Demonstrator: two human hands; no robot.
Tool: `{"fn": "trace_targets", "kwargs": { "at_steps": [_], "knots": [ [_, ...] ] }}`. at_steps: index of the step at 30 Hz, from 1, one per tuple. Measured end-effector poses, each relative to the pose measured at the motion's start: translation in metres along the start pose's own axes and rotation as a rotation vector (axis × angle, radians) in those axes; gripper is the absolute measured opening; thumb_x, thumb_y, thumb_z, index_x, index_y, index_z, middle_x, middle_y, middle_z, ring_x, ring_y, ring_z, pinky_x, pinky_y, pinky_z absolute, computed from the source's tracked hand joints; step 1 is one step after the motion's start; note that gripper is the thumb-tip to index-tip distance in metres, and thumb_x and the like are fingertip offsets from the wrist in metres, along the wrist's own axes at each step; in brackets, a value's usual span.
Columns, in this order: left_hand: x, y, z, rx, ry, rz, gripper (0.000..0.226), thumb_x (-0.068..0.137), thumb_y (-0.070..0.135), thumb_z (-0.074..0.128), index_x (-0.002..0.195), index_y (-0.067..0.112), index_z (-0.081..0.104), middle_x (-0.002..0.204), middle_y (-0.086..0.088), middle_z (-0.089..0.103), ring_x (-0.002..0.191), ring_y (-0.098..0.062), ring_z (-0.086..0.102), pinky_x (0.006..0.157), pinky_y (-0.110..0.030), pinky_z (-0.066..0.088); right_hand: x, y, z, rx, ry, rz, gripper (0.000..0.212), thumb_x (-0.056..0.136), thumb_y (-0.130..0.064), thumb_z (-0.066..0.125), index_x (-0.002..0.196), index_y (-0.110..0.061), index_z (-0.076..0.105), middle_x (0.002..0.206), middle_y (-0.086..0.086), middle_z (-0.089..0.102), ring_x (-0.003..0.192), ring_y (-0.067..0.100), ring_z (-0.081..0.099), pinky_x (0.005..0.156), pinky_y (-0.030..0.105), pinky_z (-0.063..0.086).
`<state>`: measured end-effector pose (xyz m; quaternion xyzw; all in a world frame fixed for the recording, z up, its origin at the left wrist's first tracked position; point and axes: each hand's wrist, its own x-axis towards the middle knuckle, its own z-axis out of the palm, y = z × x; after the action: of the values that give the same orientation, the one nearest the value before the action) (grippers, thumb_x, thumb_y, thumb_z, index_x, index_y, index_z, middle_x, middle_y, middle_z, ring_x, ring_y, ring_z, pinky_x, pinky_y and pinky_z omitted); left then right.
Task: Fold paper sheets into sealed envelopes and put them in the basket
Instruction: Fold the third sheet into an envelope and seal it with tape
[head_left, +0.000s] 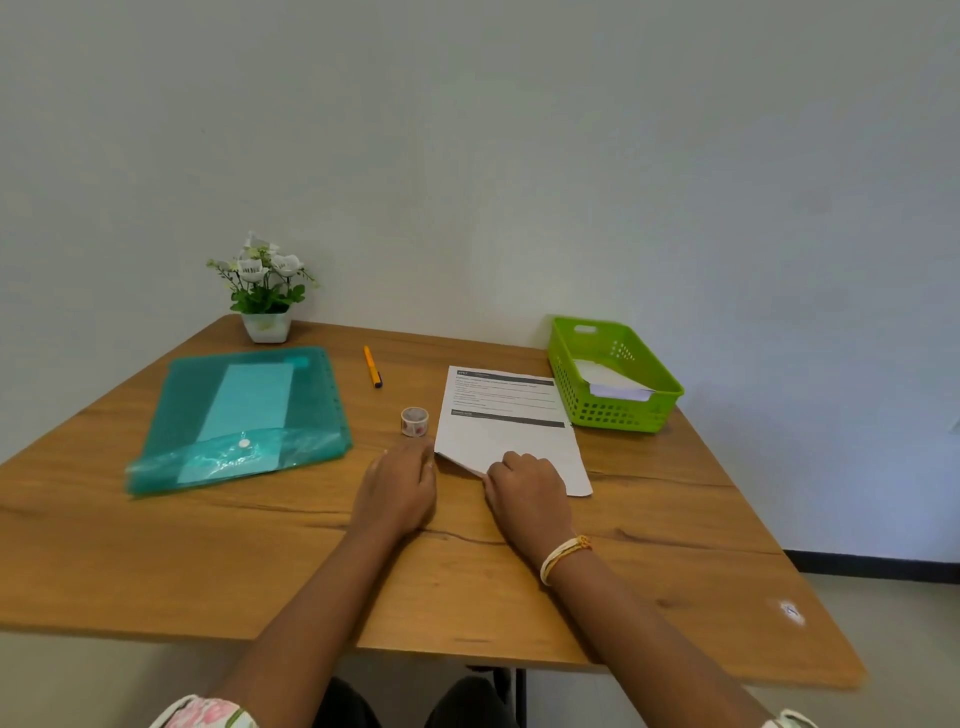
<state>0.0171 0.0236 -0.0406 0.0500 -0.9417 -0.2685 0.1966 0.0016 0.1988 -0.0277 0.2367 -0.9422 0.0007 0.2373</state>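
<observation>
A printed white paper sheet (506, 415) lies on the wooden table (260, 561), its near left corner folded up into a diagonal crease. My right hand (524, 486) presses on the folded part near the sheet's near edge, fingers curled down over it. At the sheet's left corner my left hand (400, 488) rests with fingertips touching the paper's edge. A green plastic basket (623, 410) stands at the right rear with white folded paper (613, 382) inside. A small roll of patterned tape (414, 421) stands just left of the sheet.
A teal plastic document folder (244, 415) lies at the left. An orange pen (372, 366) lies behind the tape. A potted white flower plant (265, 296) stands at the back left against the wall. The table's near edge runs below my forearms.
</observation>
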Motion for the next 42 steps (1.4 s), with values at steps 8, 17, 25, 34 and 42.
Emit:
{"fn": "trace_targets", "kwargs": {
  "at_steps": [8,17,25,34,42],
  "knots": [
    [-0.021,-0.015,-0.017,-0.239,0.001,-0.021,0.036,0.1,0.042,0.038,0.126,0.026,0.057,0.118,0.003,0.065,0.096,-0.007,0.053,0.077,-0.029,0.043,-0.019,-0.03,-0.019,0.126,-0.012,0.054,0.027,0.1,-0.029,0.04,0.102,-0.015,0.064,0.096,0.005,0.066,0.082,0.021,0.06,0.068,0.031,0.048],
    [-0.034,-0.014,-0.037,-0.533,-0.135,-0.117,0.052,0.093,0.032,0.05,0.144,0.029,0.038,0.096,0.005,0.067,0.086,-0.014,0.062,0.076,-0.043,0.053,-0.024,-0.079,-0.044,0.561,-0.133,0.157,0.025,0.096,-0.032,0.052,0.097,-0.016,0.072,0.09,0.002,0.071,0.074,0.013,0.06,0.07,0.026,0.051],
    [-0.027,-0.016,-0.034,-0.515,-0.105,-0.179,0.053,0.098,0.023,0.047,0.148,0.025,0.029,0.087,0.015,0.072,0.091,0.013,0.05,0.088,-0.027,0.037,-0.017,-0.022,-0.029,0.59,-0.238,0.133,0.031,0.092,-0.033,0.058,0.12,-0.023,0.064,0.129,-0.001,0.058,0.12,0.017,0.049,0.103,0.033,0.04],
    [-0.029,-0.014,-0.028,-0.175,-0.168,-0.038,0.052,0.094,0.04,0.052,0.143,0.03,0.039,0.135,0.007,0.056,0.12,-0.014,0.051,0.098,-0.036,0.046,-0.014,-0.028,-0.015,1.035,-0.293,0.166,0.049,0.089,0.005,0.047,0.133,-0.019,0.05,0.14,0.001,0.05,0.13,0.012,0.046,0.112,0.029,0.036],
    [-0.025,-0.014,-0.017,0.16,-0.094,0.043,0.051,0.095,0.04,0.049,0.142,0.022,0.041,0.147,0.003,0.044,0.133,-0.015,0.041,0.107,-0.037,0.034,-0.009,-0.03,-0.022,0.848,0.004,0.407,0.022,0.084,-0.013,0.06,0.102,-0.022,0.069,0.109,-0.006,0.067,0.104,0.011,0.061,0.087,0.02,0.047]
  ]
}}
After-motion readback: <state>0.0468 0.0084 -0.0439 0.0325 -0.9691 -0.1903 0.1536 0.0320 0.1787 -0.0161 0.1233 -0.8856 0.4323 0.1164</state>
